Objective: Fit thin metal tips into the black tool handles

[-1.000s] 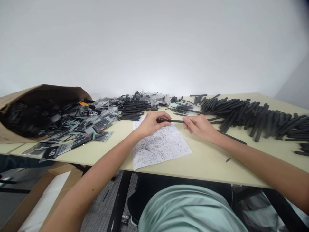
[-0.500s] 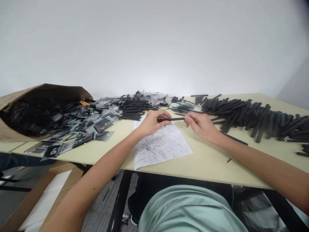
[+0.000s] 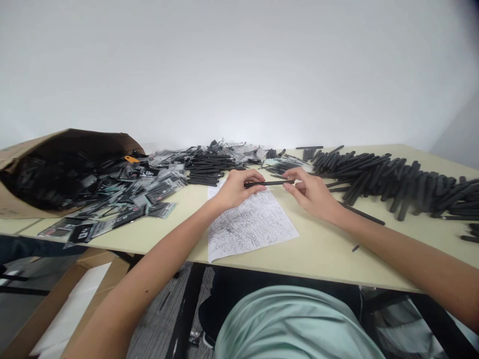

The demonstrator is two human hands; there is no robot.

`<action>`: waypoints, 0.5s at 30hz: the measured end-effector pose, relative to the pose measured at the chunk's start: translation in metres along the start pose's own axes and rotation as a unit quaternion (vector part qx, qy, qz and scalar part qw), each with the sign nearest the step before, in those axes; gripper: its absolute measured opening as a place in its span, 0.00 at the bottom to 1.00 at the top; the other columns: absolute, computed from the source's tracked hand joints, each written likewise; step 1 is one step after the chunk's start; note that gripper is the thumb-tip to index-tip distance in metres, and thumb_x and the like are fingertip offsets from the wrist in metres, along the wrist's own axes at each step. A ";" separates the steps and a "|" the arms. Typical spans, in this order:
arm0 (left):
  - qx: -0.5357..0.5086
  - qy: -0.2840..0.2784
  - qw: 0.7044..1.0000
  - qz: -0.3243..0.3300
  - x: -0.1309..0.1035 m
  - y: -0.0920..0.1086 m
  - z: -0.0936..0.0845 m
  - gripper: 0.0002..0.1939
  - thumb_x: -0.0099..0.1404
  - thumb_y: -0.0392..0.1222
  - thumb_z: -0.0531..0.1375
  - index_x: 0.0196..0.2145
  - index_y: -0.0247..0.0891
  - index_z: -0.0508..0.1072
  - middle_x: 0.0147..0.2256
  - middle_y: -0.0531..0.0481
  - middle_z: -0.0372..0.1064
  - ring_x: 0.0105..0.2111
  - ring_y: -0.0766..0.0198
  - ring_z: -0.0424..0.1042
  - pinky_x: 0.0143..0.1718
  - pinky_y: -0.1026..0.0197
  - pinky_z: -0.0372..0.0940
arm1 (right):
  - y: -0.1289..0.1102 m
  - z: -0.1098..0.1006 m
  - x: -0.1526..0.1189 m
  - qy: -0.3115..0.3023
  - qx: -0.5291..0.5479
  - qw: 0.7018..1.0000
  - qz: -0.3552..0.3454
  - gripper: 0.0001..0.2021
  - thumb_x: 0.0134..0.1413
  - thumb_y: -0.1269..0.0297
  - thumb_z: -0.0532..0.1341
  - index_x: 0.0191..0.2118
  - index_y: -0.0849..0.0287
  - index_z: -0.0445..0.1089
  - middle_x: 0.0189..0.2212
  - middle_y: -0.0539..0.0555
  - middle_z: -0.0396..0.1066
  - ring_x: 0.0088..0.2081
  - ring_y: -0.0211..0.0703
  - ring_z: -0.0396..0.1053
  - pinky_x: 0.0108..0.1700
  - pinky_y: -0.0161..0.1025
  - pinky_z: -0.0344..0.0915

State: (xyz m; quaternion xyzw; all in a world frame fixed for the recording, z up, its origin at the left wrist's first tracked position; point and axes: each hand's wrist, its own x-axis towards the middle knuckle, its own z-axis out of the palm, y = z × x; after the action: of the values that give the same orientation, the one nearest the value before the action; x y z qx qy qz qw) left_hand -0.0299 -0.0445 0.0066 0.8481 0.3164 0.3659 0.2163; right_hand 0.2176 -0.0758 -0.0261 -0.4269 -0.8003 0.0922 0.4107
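My left hand point(image 3: 241, 189) pinches one end of a slim black pen point(image 3: 275, 183), which lies level above the top of a white sheet of paper point(image 3: 254, 224) covered in dark scribbles. Around the pen's other end is my right hand point(image 3: 309, 192), its thumb and forefinger apart; whether the thumb touches the pen I cannot tell. Just behind the hands lie a neat stack of black pens point(image 3: 205, 174) on the left and several thin dark sticks point(image 3: 288, 164) on the right.
A long heap of black pens point(image 3: 396, 184) spreads along the table's right side. On the left, an open carton point(image 3: 71, 134) lies on its side beside plastic packets point(image 3: 160, 187). A short dark piece point(image 3: 355, 248) rests near the front edge. Below stands another cardboard box point(image 3: 63, 299).
My right hand's fingers have spread from their closed pinch on the pen's right end, and the forefinger has lifted. My left hand keeps its grip and has hardly moved.
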 end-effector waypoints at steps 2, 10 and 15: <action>0.001 -0.002 1.000 0.000 0.000 -0.001 0.000 0.09 0.62 0.40 0.69 0.39 0.36 0.78 0.34 0.48 0.80 0.35 0.63 0.79 0.42 0.60 0.74 | 0.001 0.000 0.000 0.002 0.003 1.000 -0.009 0.12 0.66 0.57 0.56 0.49 0.57 0.66 0.38 0.54 0.77 0.23 0.38 0.67 0.33 0.38 0.59; 0.028 -0.014 0.999 0.027 0.000 -0.001 -0.001 0.10 0.59 0.40 0.71 0.38 0.37 0.78 0.34 0.50 0.80 0.38 0.61 0.80 0.45 0.60 0.73 | 0.000 -0.001 0.000 -0.055 0.000 0.998 0.005 0.24 0.72 0.53 0.48 0.26 0.57 0.69 0.16 0.48 0.67 0.21 0.38 0.65 0.33 0.38 0.58; 0.002 -0.022 1.000 0.007 -0.001 0.001 0.000 0.08 0.63 0.41 0.68 0.39 0.36 0.77 0.31 0.50 0.79 0.29 0.65 0.78 0.36 0.63 0.73 | -0.002 0.001 -0.001 -0.022 -0.014 0.999 0.018 0.15 0.68 0.53 0.54 0.48 0.58 0.69 0.26 0.50 0.73 0.25 0.42 0.68 0.34 0.38 0.58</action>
State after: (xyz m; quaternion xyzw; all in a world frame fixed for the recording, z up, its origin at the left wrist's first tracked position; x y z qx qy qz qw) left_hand -0.0302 -0.0454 0.0067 0.8586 0.3062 0.3481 0.2187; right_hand 0.2158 -0.0779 -0.0263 -0.4445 -0.8029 0.0977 0.3850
